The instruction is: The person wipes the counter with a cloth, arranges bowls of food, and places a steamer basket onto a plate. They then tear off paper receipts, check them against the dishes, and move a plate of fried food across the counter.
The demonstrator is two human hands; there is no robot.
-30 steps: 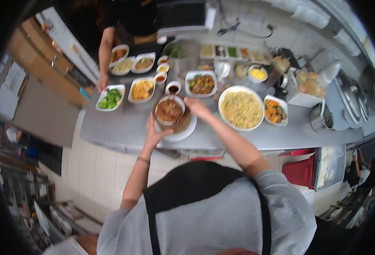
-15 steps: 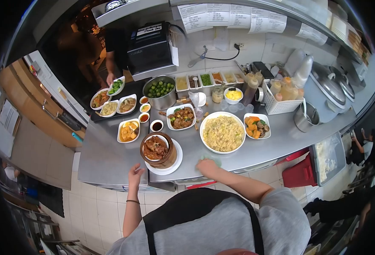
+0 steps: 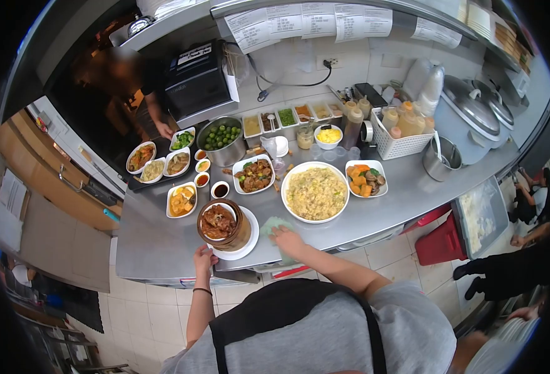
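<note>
At the counter's front edge my left hand has its fingers closed at the rim of a white plate. On that plate stands a round bamboo steamer with a bowl of brown sauced meat in its top. My right hand presses a pale green cloth onto the steel just right of the plate. Behind the cloth is a large white bowl of fried rice. A square dish of meat and greens and a small bowl of dark sauce lie beyond the steamer.
More filled dishes include a yellow curry and vegetables with mushrooms. A pot of green vegetables, a basket of sauce bottles and a steel pot stand behind. Another person's hand is by the black tray.
My left hand has moved to the plate's rim. My right hand has slid the cloth left, closer to the plate. The other person's hand has let go of the green vegetable dish, now set down.
</note>
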